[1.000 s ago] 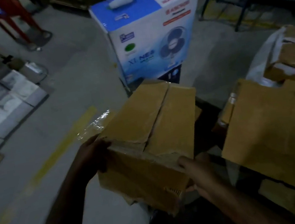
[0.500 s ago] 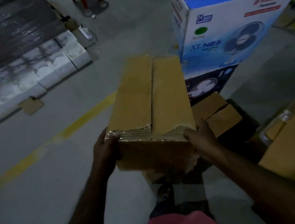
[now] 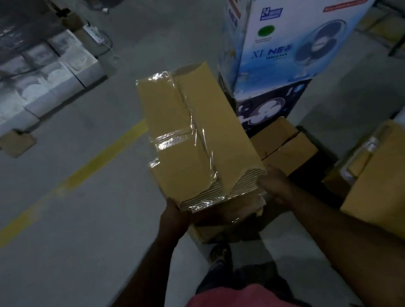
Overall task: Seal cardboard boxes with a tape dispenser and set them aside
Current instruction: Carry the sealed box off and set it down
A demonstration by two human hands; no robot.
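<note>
The taped cardboard box (image 3: 189,139), just left of the blue fan carton (image 3: 284,37), is gripped at its near corners by left hand (image 3: 174,217) and right hand (image 3: 273,182); the set-aside step appears current, requiring level lowering.

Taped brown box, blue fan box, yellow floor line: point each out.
taped brown box (image 3: 181,177): head view, its left top flap.
blue fan box (image 3: 284,37): head view, its white front face.
yellow floor line (image 3: 117,145): head view, middle of the stripe.
</note>
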